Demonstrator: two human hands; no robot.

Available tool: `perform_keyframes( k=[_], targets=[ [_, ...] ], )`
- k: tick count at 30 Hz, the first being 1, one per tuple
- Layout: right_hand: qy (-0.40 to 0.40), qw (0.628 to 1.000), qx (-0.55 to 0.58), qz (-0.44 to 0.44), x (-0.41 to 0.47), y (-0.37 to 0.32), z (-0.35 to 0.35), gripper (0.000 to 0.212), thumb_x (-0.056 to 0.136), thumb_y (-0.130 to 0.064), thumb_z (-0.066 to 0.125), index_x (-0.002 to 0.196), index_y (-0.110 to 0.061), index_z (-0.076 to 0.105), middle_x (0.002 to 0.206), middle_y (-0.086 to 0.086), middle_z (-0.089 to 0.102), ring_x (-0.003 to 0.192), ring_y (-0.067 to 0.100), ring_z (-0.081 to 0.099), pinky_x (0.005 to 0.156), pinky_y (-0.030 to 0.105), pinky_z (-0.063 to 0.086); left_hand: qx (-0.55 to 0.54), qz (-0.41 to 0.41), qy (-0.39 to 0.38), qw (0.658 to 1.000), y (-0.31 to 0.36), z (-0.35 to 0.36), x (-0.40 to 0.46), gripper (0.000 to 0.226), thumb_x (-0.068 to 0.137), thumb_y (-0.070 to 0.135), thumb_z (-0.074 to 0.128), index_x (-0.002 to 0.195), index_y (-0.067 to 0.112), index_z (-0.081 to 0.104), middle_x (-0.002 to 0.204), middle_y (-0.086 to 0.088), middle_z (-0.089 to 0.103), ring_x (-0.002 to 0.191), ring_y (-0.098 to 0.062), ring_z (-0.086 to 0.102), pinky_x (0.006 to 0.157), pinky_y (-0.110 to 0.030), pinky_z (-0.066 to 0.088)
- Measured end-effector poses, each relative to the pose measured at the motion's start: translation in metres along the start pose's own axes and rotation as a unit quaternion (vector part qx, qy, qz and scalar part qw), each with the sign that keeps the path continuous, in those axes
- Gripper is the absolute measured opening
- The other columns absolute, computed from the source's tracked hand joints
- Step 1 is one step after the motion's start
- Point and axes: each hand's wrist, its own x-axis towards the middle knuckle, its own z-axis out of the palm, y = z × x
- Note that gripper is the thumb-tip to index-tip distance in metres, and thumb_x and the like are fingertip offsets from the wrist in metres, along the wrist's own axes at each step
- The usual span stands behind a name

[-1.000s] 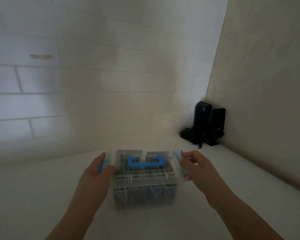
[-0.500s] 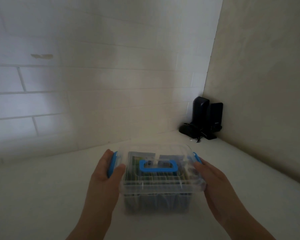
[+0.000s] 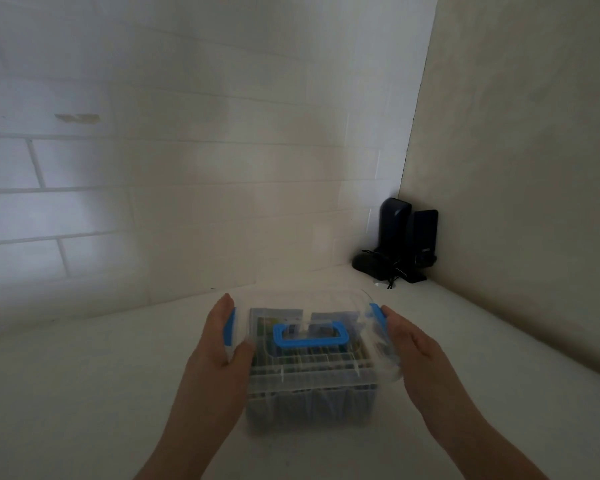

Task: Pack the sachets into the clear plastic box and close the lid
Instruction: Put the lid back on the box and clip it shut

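A clear plastic box (image 3: 312,386) stands on the white surface, and its lid (image 3: 326,299) with a blue handle (image 3: 310,337) lies on top. Green and blue sachets (image 3: 274,322) show through the lid and walls, packed upright. My left hand (image 3: 215,355) presses flat against the blue left latch (image 3: 229,327), with its thumb on the lid's corner. My right hand (image 3: 416,355) presses with straight fingers against the blue right latch (image 3: 378,315). Whether the latches are snapped down is hidden by blur.
Black devices (image 3: 402,244) with cables stand in the far right corner. A white tiled wall (image 3: 153,168) runs behind the white surface (image 3: 84,375), and a beige wall (image 3: 516,168) bounds it on the right.
The side flaps that stood up a second ago are now folded in against the lid. Both hands have closed in on the box's sides and the view has shifted slightly.
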Motion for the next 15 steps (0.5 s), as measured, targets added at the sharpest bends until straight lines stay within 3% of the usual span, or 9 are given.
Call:
perform_keyframes(
  k=[2,3,5,7,10,15],
  targets=[
    [-0.04,0.999,0.015,-0.008,-0.006,0.002,0.0,0.058,0.078,-0.057,0.035,0.13,-0.034,0.04,0.131,-0.01,0.048,0.115,0.004,0.051,0.103,0.026,0.038,-0.021,-0.023,-0.035,0.999,-0.002,-0.002,-0.001,0.079,0.075,0.049,0.057,0.14,0.038,0.014,0.151,0.005,0.025,0.123,-0.013,0.038,0.1,-0.034,0.038],
    [-0.056,0.998,0.011,-0.018,-0.009,0.003,0.002,0.06,0.07,-0.059,0.039,0.127,-0.039,0.037,0.127,-0.014,0.047,0.11,-0.002,0.053,0.096,0.018,0.042,-0.021,-0.028,-0.055,0.998,-0.004,-0.003,-0.002,0.096,0.061,0.061,0.058,0.141,0.039,0.009,0.153,0.006,0.019,0.13,-0.017,0.035,0.105,-0.04,0.037],
    [-0.066,0.997,0.009,-0.039,-0.011,0.007,0.005,0.063,0.063,-0.055,0.048,0.123,-0.042,0.032,0.127,-0.015,0.044,0.109,-0.001,0.054,0.09,0.016,0.046,-0.01,-0.005,-0.08,0.997,-0.007,-0.005,-0.005,0.118,0.041,0.069,0.06,0.141,0.039,0.005,0.154,0.01,0.015,0.136,-0.017,0.03,0.111,-0.043,0.031],
    [-0.062,0.997,0.001,-0.054,-0.008,0.013,0.006,0.065,0.063,-0.053,0.051,0.124,-0.041,0.032,0.131,-0.011,0.042,0.116,0.01,0.052,0.095,0.025,0.047,0.001,0.017,-0.083,0.996,-0.01,-0.005,-0.005,0.123,0.038,0.067,0.065,0.142,0.038,0.007,0.154,0.013,0.014,0.137,-0.013,0.026,0.114,-0.041,0.026],
    [-0.067,0.995,0.011,-0.068,-0.003,0.013,0.009,0.055,0.065,-0.054,0.049,0.118,-0.045,0.037,0.122,-0.019,0.047,0.104,0.004,0.06,0.079,0.012,0.051,-0.008,0.022,-0.071,0.997,-0.012,-0.002,-0.003,0.124,0.037,0.065,0.066,0.143,0.032,0.01,0.154,0.01,0.017,0.137,-0.012,0.027,0.114,-0.039,0.025],
    [-0.069,0.994,0.038,-0.071,-0.001,0.011,0.015,0.051,0.073,-0.04,0.048,0.122,-0.036,0.034,0.109,-0.02,0.05,0.083,-0.007,0.065,0.061,0.003,0.048,-0.013,0.032,-0.05,0.998,-0.009,0.003,-0.001,0.122,0.039,0.059,0.067,0.143,0.026,0.014,0.154,0.006,0.018,0.137,-0.013,0.026,0.114,-0.033,0.022]
  ],
)
